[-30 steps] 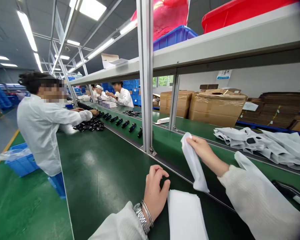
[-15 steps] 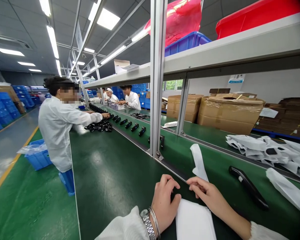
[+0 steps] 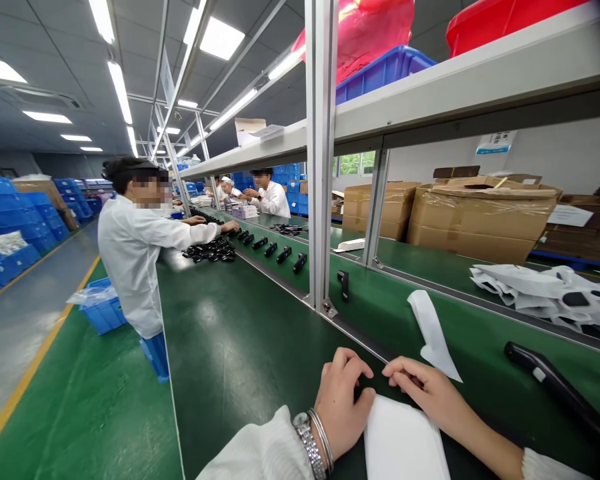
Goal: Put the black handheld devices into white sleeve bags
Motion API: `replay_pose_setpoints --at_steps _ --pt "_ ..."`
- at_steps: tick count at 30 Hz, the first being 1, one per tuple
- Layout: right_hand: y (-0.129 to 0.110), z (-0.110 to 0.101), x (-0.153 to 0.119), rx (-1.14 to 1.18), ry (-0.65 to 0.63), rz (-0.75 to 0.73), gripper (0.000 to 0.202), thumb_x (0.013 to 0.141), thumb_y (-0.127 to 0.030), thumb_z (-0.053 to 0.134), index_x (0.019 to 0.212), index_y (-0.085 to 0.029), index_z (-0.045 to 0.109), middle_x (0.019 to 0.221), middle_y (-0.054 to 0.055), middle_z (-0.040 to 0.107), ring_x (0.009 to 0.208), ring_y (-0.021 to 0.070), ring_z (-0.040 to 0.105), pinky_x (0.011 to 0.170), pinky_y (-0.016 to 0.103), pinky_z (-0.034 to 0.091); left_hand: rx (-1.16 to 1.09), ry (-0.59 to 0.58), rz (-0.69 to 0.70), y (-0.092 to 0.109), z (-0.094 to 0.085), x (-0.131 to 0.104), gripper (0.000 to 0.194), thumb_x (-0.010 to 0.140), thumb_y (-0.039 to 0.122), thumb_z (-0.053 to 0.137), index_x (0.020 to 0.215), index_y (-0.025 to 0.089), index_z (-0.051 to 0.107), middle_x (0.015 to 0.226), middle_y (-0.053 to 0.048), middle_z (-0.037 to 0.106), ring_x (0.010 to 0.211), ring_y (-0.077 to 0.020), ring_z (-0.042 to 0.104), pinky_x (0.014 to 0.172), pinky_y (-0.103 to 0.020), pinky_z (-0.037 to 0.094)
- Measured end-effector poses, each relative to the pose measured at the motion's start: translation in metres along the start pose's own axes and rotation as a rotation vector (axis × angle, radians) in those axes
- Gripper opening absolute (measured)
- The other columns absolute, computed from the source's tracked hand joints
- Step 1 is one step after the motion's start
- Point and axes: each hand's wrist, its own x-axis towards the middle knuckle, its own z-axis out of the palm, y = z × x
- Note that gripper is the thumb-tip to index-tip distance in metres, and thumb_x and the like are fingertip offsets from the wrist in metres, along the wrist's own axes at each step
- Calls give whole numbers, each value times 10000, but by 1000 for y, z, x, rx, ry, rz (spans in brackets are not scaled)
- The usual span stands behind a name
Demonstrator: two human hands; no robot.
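My left hand (image 3: 347, 400) hovers by the upper left corner of a stack of white sheets or flat sleeves (image 3: 407, 443); its fingers are bent and apart, and nothing shows between them. A watch and bangles circle that wrist. Across the stack, my right hand (image 3: 425, 387) has its thumb drawn close under the bent forefinger, with nothing visible at the tips. Just beyond it a loose white sleeve (image 3: 433, 333) lies on the green belt (image 3: 380, 307). Farther right rests a black angled handle-shaped device (image 3: 555, 383).
A metal post (image 3: 321, 200) rises between table and belt, under an overhead shelf (image 3: 455, 83). More black devices (image 3: 283, 254) line the belt. White sleeves (image 3: 550, 287) are heaped beyond it. At left a co-worker (image 3: 135, 247) reaches to the belt beside a black pile (image 3: 210, 251).
The view has turned slightly left. Devices and the loose sleeve on the belt have shifted right relative to the post. Both hands keep nearly the same pose.
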Motion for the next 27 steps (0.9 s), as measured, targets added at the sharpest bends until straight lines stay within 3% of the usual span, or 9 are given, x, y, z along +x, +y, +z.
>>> replay_pose_setpoints --at_steps 10,27 --pt "-11 0 -5 -7 -8 12 258 931 -356 412 945 -268 654 875 2 674 840 188 628 716 266 433 12 -3 8 -1 -2 -4 267 742 90 533 957 244 568 1059 -6 497 864 -168 497 840 -344 415" --pt "-7 2 -3 -34 12 -15 243 916 -339 434 906 -292 672 873 -7 696 833 201 646 714 267 465 11 -28 4 0 -2 -4 259 741 92 524 950 237 572 1059 -10 498 853 -162 504 831 -341 425"
